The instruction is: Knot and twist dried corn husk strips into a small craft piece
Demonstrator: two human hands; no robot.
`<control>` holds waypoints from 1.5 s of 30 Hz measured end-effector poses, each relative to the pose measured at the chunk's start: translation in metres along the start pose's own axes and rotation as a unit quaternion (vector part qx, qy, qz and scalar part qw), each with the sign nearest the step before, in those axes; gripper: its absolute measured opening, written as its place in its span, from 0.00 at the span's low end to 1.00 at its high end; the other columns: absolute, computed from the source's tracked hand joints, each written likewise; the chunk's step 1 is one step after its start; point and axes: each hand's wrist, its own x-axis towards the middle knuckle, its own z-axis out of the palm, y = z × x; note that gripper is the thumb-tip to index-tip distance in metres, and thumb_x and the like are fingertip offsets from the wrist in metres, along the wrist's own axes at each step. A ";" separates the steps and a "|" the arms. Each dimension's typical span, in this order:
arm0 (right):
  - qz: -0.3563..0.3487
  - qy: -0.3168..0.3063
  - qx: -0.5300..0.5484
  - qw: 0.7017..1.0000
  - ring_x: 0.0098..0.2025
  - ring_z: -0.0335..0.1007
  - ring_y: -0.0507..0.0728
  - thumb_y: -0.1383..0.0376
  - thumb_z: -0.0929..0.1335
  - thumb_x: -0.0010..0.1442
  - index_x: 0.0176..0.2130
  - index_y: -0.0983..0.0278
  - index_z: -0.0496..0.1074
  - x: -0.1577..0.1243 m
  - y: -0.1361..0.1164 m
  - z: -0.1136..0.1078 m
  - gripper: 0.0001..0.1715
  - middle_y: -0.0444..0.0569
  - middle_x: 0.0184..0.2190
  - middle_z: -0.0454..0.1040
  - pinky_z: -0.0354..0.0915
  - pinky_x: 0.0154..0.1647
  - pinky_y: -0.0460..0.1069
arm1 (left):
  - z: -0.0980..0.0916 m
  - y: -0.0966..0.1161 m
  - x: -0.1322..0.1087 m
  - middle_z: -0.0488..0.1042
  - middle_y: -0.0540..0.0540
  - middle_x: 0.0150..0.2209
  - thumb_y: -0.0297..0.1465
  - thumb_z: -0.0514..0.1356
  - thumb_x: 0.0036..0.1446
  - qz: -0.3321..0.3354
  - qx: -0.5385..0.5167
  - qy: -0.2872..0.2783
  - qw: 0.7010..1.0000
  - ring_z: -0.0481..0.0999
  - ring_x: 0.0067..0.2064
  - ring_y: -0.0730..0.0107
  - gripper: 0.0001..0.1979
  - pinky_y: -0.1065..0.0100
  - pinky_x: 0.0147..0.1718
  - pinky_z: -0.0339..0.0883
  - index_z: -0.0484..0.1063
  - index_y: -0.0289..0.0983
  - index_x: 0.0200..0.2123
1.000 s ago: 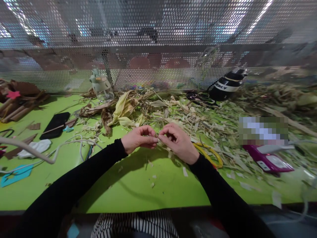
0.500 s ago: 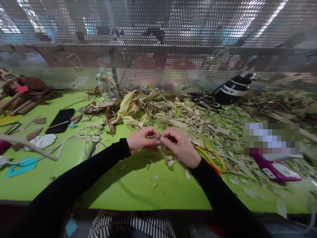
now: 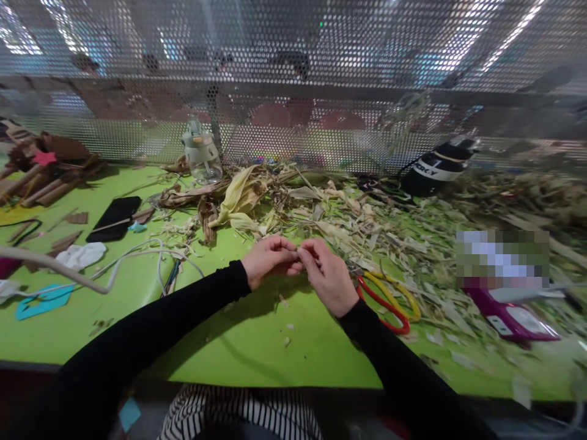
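Note:
My left hand [image 3: 271, 260] and my right hand [image 3: 326, 273] meet fingertip to fingertip above the green table. Both are closed in a pinch, and whatever lies between the fingers is too small to make out. Just beyond them spreads a heap of shredded dry corn husk [image 3: 339, 214]. A pale yellow-green husk bunch [image 3: 238, 198] lies behind my left hand. To the right of my right hand rest scissors [image 3: 389, 299] with one red and one yellow handle. Small husk scraps [image 3: 287, 342] are scattered on the table below my hands.
At the back stand a clear bottle [image 3: 202, 153] and a tilted black bottle [image 3: 438, 168], before a perforated metal screen [image 3: 284, 134]. A phone [image 3: 114, 218], white cables [image 3: 114, 275] and blue paper [image 3: 44, 302] lie left. A magenta device [image 3: 513, 315] is at right.
The pale strip hanging below my fingers is no longer visible. My right hand and forearm have shifted slightly left, uncovering more of the scissors' red handle.

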 end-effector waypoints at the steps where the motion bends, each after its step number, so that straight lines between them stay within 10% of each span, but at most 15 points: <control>1: -0.019 0.005 -0.008 1.000 0.24 0.62 0.51 0.61 0.60 0.63 0.33 0.62 0.64 0.000 0.001 0.000 0.09 0.44 0.25 0.66 0.59 0.26 0.45 | -0.001 0.003 0.000 0.73 0.49 0.24 0.19 0.58 0.52 -0.026 -0.025 -0.006 0.999 0.76 0.25 0.76 0.06 0.73 0.29 0.72 0.64 0.32 0.29; 12: -0.169 -0.001 -0.048 0.984 0.35 0.72 0.54 0.65 0.63 0.62 0.39 0.63 0.71 0.003 0.017 -0.006 0.07 0.48 0.34 0.76 0.68 0.36 0.48 | -0.010 0.010 0.002 0.75 0.47 0.24 0.18 0.58 0.53 -0.061 -0.061 -0.026 0.996 0.76 0.24 0.77 0.05 0.77 0.25 0.71 0.65 0.32 0.30; 26: -0.195 0.024 -0.146 0.970 0.31 0.73 0.53 0.67 0.64 0.60 0.40 0.64 0.75 0.001 0.013 -0.011 0.11 0.49 0.33 0.79 0.67 0.27 0.46 | -0.014 0.012 0.004 0.76 0.47 0.28 0.20 0.63 0.48 -0.038 -0.027 -0.016 0.999 0.77 0.26 0.76 0.10 0.82 0.17 0.64 0.66 0.32 0.33; 40: 0.039 -0.024 0.110 0.993 0.21 0.64 0.50 0.59 0.66 0.58 0.35 0.64 0.67 0.003 0.013 -0.003 0.10 0.46 0.26 0.71 0.62 0.20 0.45 | -0.010 0.009 0.002 0.73 0.51 0.29 0.23 0.62 0.47 0.078 0.087 0.014 0.993 0.73 0.22 0.82 0.11 0.82 0.11 0.50 0.67 0.34 0.36; 45: 0.140 -0.046 0.238 0.960 0.19 0.60 0.48 0.56 0.69 0.53 0.32 0.63 0.65 0.004 0.014 0.004 0.15 0.41 0.22 0.66 0.61 0.17 0.44 | -0.007 0.001 0.002 0.74 0.49 0.32 0.23 0.59 0.49 0.216 0.210 0.034 0.953 0.72 0.25 0.80 0.10 0.78 0.22 0.63 0.69 0.35 0.38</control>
